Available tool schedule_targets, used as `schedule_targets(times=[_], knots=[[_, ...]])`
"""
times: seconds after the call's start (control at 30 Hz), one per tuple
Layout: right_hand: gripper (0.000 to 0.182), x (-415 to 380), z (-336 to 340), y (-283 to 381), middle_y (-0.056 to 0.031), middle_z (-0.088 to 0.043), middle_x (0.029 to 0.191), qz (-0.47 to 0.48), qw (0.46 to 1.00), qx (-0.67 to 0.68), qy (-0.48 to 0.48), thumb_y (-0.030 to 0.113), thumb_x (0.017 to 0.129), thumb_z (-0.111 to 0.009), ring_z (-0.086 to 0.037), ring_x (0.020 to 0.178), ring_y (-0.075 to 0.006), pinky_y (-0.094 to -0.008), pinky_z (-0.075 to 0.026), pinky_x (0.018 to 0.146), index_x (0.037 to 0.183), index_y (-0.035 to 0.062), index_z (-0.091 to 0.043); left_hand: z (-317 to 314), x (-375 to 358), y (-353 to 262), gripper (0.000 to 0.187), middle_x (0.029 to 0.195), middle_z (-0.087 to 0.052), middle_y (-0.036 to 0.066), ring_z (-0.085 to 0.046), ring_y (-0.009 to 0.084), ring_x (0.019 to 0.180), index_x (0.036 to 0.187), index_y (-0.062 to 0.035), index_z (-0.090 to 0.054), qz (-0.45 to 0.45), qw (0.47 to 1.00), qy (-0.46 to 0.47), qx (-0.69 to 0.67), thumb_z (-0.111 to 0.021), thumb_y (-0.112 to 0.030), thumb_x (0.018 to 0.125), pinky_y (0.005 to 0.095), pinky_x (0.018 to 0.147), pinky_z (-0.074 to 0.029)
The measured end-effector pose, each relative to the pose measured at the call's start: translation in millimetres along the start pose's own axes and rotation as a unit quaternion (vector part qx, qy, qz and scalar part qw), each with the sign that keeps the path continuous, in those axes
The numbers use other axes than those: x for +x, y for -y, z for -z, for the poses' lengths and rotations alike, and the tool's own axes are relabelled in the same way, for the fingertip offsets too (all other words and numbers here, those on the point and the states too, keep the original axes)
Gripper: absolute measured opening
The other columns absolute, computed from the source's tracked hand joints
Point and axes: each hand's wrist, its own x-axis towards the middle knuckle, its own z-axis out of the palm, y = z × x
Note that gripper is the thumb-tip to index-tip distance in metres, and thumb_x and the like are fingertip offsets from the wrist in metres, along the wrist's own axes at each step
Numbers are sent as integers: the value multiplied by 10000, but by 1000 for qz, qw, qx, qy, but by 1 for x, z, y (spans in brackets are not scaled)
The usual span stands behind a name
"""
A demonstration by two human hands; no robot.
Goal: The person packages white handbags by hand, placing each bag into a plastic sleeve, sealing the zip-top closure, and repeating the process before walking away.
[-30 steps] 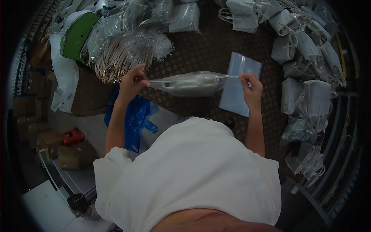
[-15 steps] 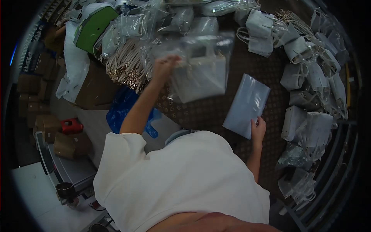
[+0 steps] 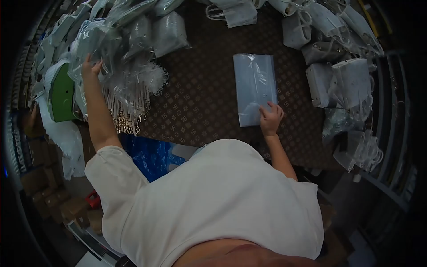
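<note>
My left hand is stretched out to the far left, its fingers apart. It is beside a handbag in clear plastic at the edge of a pile; whether the fingertips touch the wrap is hard to see. My right hand is at the lower right edge of a flat stack of clear plastic bags, thumb and fingers bent together on the film. The stack lies flat on the brown patterned tabletop.
Straps with gold clasps lie in a bundle at left, near a green panel. Wrapped handbags are heaped behind. White handbags line the right side. A blue plastic bag hangs below the table's front edge.
My left hand has carried the wrapped handbag to the pile at far left and its fingers have parted. The view has turned left. My right hand stays at the plastic bag stack.
</note>
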Motion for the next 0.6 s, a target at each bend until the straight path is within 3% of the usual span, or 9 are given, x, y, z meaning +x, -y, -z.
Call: schedule_targets(times=[0.07, 0.1, 0.13, 0.2, 0.3, 0.37, 0.43, 0.57, 0.6], knots=[[189, 16, 12, 21, -118, -538, 1005, 7, 997, 75, -11, 88, 685, -626, -473, 965, -302, -415, -379, 824, 873, 95, -636, 16, 13, 68, 439, 1162, -467, 157, -513, 238, 993, 1212, -72, -396, -134, 942, 235, 197, -578, -156, 820, 408, 794, -436], [193, 24, 17, 36, -123, -544, 986, 20, 987, 157, -21, 57, 680, -617, -487, 936, -309, -402, -390, 811, 870, 89, -632, -5, -53, 108, 332, 1008, -564, 88, -569, 163, 815, 1123, -49, -475, -147, 920, 248, 266, -567, -186, 836, 305, 680, -457], [192, 33, 24, 52, -134, -543, 989, 45, 982, 180, -16, 43, 677, -615, -510, 901, -313, -383, -415, 783, 864, 83, -628, -7, -95, 149, 317, 900, -603, 45, -586, 138, 723, 1051, -29, -536, -103, 880, 366, 285, -559, -269, 845, 258, 648, -465], [186, 40, 22, 81, -158, -540, 1003, 74, 968, 241, 22, 25, 676, -608, -547, 853, -322, -355, -459, 727, 857, 67, -619, -11, -209, 197, 448, 999, -608, 100, -602, 198, 870, 1093, -29, -545, 114, 775, 462, 415, -468, -410, 871, 301, 762, -454], [184, 43, 12, 109, -175, -536, 1022, 131, 936, 315, 84, 31, 699, -603, -573, 838, -310, -327, -486, 692, 880, 58, -615, 12, -275, 276, 304, 766, -607, 41, -555, 100, 652, 921, -10, -604, 63, 710, 507, 486, -595, -297, 820, 221, 590, -442], [186, 46, 17, 112, -178, -536, 1032, 185, 911, 353, 109, 41, 719, -603, -586, 837, -293, -308, -494, 684, 904, 58, -616, 28, -270, 295, 269, 721, -588, 24, -529, 81, 617, 899, 0, -601, -6, 779, 460, 426, -595, -256, 820, 213, 548, -419], [191, 52, 34, 116, -146, -545, 1035, -4, 850, 472, 235, 89, 787, -595, -593, 861, -228, -289, -488, 703, 972, 41, -608, 28, -262, 281, 231, 679, -568, -3, -483, 63, 555, 935, 21, -589, -58, 866, 385, 314, -587, -180, 821, 219, 481, -386], [268, 59, 20, 111, -108, -548, 1034, -98, 764, 605, 201, 151, 832, -580, -582, 870, -165, -266, -484, 705, 1072, 32, -566, 9, -285, 177, 267, 657, -544, 33, -490, 122, 566, 1058, -17, -565, -282, 787, 287, 468, -562, -153, 829, 249, 531, -409], [309, 66, 26, 120, -104, -543, 1031, -126, 679, 700, 184, 166, 833, -584, -575, 872, -159, -260, -482, 706, 1101, 18, -539, 8, -291, 174, 267, 657, -544, 33, -490, 122, 566, 1058, -17, -565, -283, 788, 282, 469, -562, -153, 829, 249, 531, -409]])
